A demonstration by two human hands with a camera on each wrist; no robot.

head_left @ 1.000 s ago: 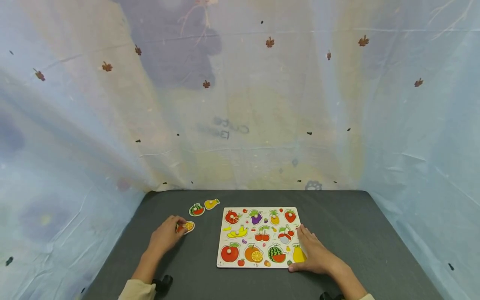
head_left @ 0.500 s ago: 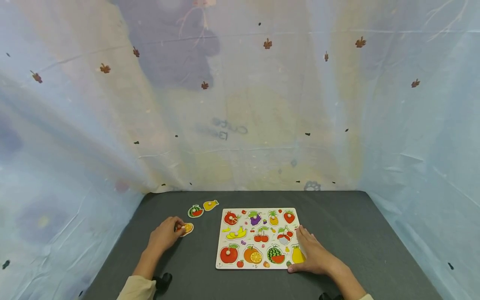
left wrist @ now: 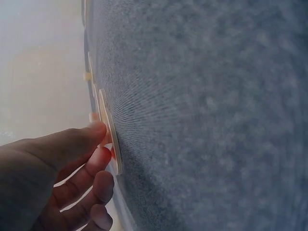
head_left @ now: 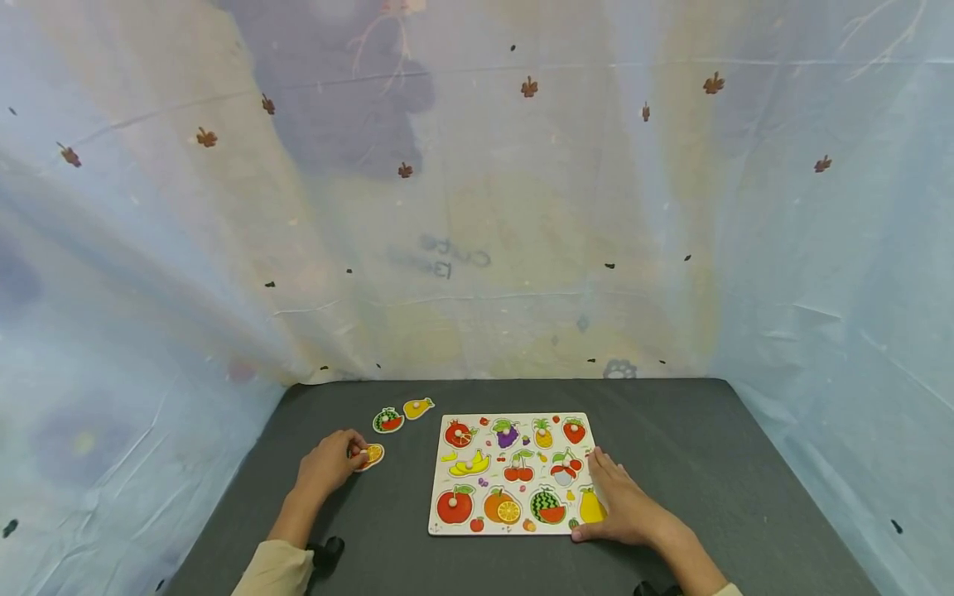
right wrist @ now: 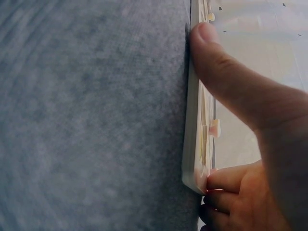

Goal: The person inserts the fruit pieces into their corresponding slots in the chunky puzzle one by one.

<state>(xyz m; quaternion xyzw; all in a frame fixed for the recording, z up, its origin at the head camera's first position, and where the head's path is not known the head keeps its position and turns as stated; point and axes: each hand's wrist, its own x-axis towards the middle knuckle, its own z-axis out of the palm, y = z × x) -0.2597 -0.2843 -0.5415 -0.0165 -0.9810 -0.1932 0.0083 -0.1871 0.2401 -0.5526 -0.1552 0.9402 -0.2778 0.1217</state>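
My left hand (head_left: 328, 463) pinches an orange-shaped puzzle piece (head_left: 375, 454) at the left of the dark table. In the left wrist view, thumb and forefinger meet at the near side of this thin wooden piece (left wrist: 115, 144), partly covering it; the other fingers curl loosely. My right hand (head_left: 624, 503) rests along the right edge of the fruit puzzle board (head_left: 479, 502), thumb at its front corner and fingers stretched along its side. In the right wrist view, the thumb lies on the board's edge (right wrist: 191, 125). The board's printed orange (head_left: 500, 506) shows no knob.
A watermelon piece (head_left: 388, 420) and a pear piece (head_left: 418, 408) lie on the table behind the left hand. Several knobbed fruit pieces sit in the board, such as the apple (head_left: 455, 506). A patterned curtain (head_left: 477, 207) hangs behind the table (head_left: 671, 430).
The head view has shifted slightly. Both hands keep their places, the left at the orange piece and the right on the board's edge.
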